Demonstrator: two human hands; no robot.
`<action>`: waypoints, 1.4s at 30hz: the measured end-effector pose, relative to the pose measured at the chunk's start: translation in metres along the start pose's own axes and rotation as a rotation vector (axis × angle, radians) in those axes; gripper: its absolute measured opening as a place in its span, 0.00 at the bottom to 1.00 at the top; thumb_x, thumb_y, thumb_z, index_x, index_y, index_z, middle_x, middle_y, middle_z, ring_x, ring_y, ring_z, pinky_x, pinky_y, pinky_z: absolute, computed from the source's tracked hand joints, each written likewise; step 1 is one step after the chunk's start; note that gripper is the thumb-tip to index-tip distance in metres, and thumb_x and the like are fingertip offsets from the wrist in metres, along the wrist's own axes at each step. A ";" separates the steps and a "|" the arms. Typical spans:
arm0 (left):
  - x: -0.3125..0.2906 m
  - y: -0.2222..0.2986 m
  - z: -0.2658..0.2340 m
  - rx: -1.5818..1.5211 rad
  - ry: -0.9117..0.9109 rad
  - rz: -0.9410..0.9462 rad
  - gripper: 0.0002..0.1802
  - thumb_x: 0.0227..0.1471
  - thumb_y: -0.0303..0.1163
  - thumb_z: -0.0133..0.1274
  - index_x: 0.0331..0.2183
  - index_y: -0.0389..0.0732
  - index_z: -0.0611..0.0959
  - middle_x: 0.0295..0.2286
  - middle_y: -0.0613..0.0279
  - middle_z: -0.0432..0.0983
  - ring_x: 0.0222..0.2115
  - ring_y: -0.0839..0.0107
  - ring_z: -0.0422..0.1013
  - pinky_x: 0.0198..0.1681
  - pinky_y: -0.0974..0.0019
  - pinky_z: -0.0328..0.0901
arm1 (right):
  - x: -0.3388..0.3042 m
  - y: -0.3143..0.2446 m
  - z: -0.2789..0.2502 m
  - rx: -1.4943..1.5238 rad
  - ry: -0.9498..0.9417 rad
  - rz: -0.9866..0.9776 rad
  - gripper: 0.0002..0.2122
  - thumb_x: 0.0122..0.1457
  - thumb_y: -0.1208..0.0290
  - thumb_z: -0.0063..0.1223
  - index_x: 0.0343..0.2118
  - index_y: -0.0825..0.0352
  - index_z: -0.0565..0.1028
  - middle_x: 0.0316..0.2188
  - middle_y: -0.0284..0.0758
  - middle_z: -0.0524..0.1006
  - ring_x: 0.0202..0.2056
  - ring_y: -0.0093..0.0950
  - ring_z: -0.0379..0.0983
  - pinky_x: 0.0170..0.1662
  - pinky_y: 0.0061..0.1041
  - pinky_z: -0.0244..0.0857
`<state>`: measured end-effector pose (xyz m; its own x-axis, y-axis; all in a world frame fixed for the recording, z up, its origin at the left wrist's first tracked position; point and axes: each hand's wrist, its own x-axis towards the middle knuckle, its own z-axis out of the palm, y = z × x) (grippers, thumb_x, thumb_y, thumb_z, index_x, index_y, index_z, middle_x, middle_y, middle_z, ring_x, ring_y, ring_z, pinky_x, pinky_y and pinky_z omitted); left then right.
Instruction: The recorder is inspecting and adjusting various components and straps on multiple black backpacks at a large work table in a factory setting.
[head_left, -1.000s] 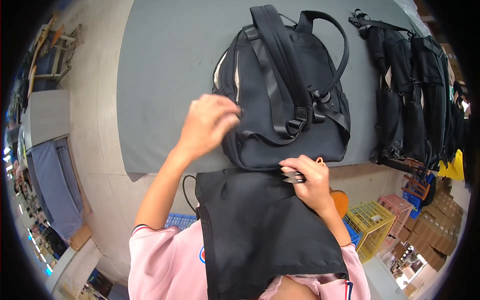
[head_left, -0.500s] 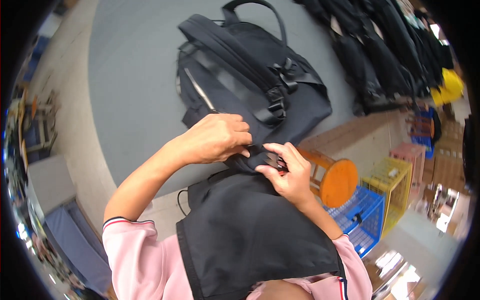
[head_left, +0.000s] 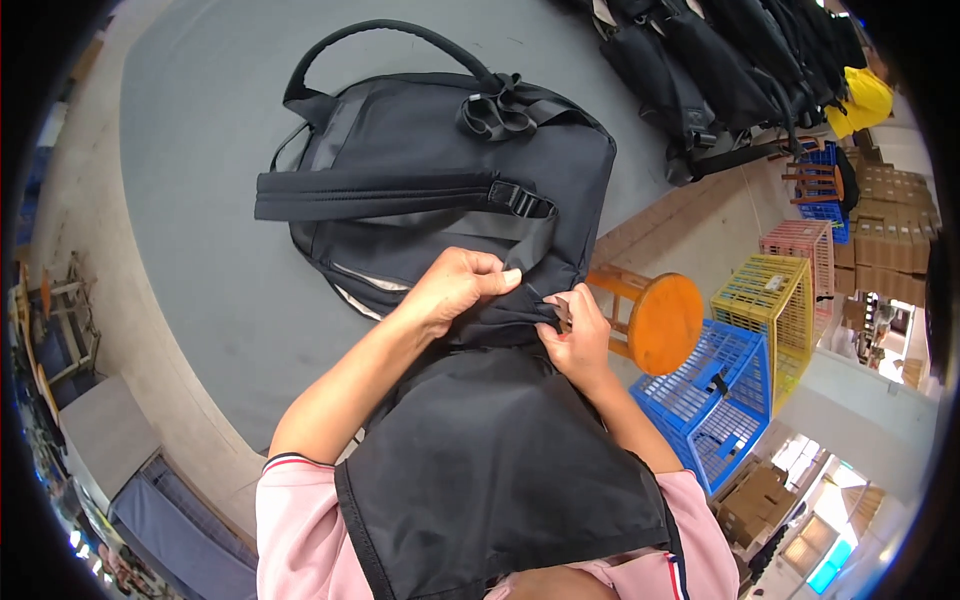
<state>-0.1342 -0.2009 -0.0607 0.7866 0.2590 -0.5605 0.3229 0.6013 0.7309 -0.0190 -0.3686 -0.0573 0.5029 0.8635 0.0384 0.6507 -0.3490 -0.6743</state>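
Observation:
A black backpack (head_left: 400,130) lies on the grey table with its lower side edge toward me. My left hand (head_left: 462,287) is closed on it, thumb and fingers pinching cloth near the bottom end of a shoulder strap (head_left: 380,197). Close by on the right, my right hand (head_left: 580,335) is curled at the bag's bottom corner. Between its thumb and fingers shows a small metallic tool (head_left: 563,313), mostly hidden by the hand. A side zip opening (head_left: 370,278) with pale lining lies left of my left hand. Black cloth of an apron (head_left: 500,440) covers my front.
Several black bags (head_left: 690,70) are piled at the table's far right. Beyond the right edge stand an orange round stool (head_left: 666,323), a blue crate (head_left: 705,390), a yellow crate (head_left: 765,300) and a pink crate (head_left: 805,250). Brown cartons (head_left: 895,240) are stacked farther right.
The backpack has been turned and shifted left, its shoulder strap now lying across it. My left hand has moved slightly right along the cloth; both hands stay at the bag's near edge.

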 end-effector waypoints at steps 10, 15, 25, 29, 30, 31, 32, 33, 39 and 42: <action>0.018 0.027 -0.014 0.432 -0.216 -0.044 0.20 0.46 0.38 0.60 0.13 0.37 0.74 0.11 0.71 0.63 0.15 0.82 0.57 0.20 0.74 0.52 | 0.031 -0.049 -0.059 -0.076 -0.203 -0.138 0.14 0.45 0.75 0.59 0.37 0.65 0.73 0.29 0.34 0.68 0.26 0.30 0.69 0.28 0.25 0.63; 0.028 0.029 -0.018 0.345 -0.293 -0.116 0.20 0.47 0.36 0.60 0.12 0.38 0.74 0.12 0.71 0.64 0.15 0.82 0.59 0.20 0.75 0.55 | 0.042 -0.050 -0.053 -0.222 -0.314 -0.321 0.13 0.45 0.74 0.59 0.36 0.64 0.73 0.28 0.33 0.68 0.23 0.31 0.67 0.26 0.28 0.61; 0.025 0.026 -0.020 0.404 -0.069 -0.146 0.19 0.51 0.38 0.56 0.15 0.39 0.71 0.11 0.72 0.62 0.14 0.83 0.56 0.18 0.74 0.51 | 0.040 -0.036 -0.062 -0.064 -0.103 -0.025 0.10 0.46 0.77 0.58 0.34 0.64 0.76 0.23 0.34 0.67 0.21 0.29 0.68 0.24 0.25 0.62; 0.026 0.019 -0.022 0.393 -0.034 -0.059 0.21 0.51 0.39 0.55 0.14 0.38 0.70 0.10 0.70 0.61 0.14 0.81 0.54 0.18 0.70 0.49 | 0.033 -0.031 -0.074 -0.098 -0.117 -0.098 0.11 0.44 0.77 0.60 0.34 0.64 0.77 0.23 0.33 0.67 0.21 0.29 0.67 0.24 0.25 0.61; 0.026 0.020 -0.021 0.377 -0.030 -0.047 0.21 0.51 0.39 0.55 0.14 0.38 0.69 0.10 0.71 0.60 0.14 0.80 0.53 0.18 0.69 0.49 | 0.033 -0.032 -0.075 -0.112 -0.146 -0.145 0.12 0.43 0.76 0.60 0.33 0.64 0.76 0.23 0.32 0.67 0.21 0.29 0.67 0.23 0.25 0.60; 0.025 0.021 -0.020 0.383 -0.035 -0.049 0.21 0.51 0.39 0.55 0.14 0.38 0.69 0.10 0.71 0.60 0.14 0.80 0.53 0.18 0.69 0.49 | 0.036 -0.032 -0.076 -0.110 -0.141 -0.139 0.12 0.43 0.76 0.60 0.33 0.64 0.76 0.23 0.32 0.67 0.21 0.29 0.67 0.23 0.25 0.60; 0.025 0.022 -0.019 0.393 -0.025 -0.055 0.21 0.50 0.38 0.54 0.14 0.38 0.69 0.11 0.71 0.59 0.14 0.81 0.53 0.19 0.69 0.49 | 0.040 -0.033 -0.078 -0.160 -0.187 -0.236 0.12 0.42 0.76 0.60 0.33 0.64 0.76 0.23 0.32 0.67 0.21 0.29 0.66 0.24 0.25 0.60; 0.024 0.022 -0.018 0.401 -0.012 -0.061 0.21 0.50 0.38 0.54 0.14 0.37 0.69 0.11 0.72 0.59 0.15 0.81 0.52 0.19 0.69 0.49 | 0.045 -0.033 -0.079 -0.207 -0.235 -0.334 0.12 0.41 0.76 0.61 0.33 0.64 0.76 0.23 0.31 0.68 0.22 0.29 0.66 0.24 0.25 0.59; 0.020 0.025 -0.013 0.419 0.013 -0.045 0.19 0.50 0.37 0.54 0.15 0.36 0.71 0.12 0.72 0.58 0.17 0.81 0.52 0.20 0.70 0.50 | 0.063 -0.038 -0.083 -0.339 -0.333 -0.559 0.14 0.40 0.75 0.61 0.33 0.65 0.74 0.25 0.30 0.68 0.22 0.28 0.65 0.26 0.24 0.58; 0.018 0.024 -0.015 0.413 0.015 -0.049 0.18 0.50 0.37 0.54 0.16 0.36 0.73 0.12 0.72 0.59 0.17 0.81 0.53 0.21 0.69 0.50 | 0.068 -0.037 -0.081 -0.333 -0.349 -0.616 0.14 0.40 0.75 0.61 0.33 0.63 0.74 0.25 0.30 0.68 0.22 0.28 0.65 0.25 0.25 0.59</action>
<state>-0.1201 -0.1706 -0.0590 0.7582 0.2499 -0.6022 0.5465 0.2599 0.7961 0.0372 -0.3268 0.0302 -0.1770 0.9822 0.0623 0.9186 0.1876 -0.3478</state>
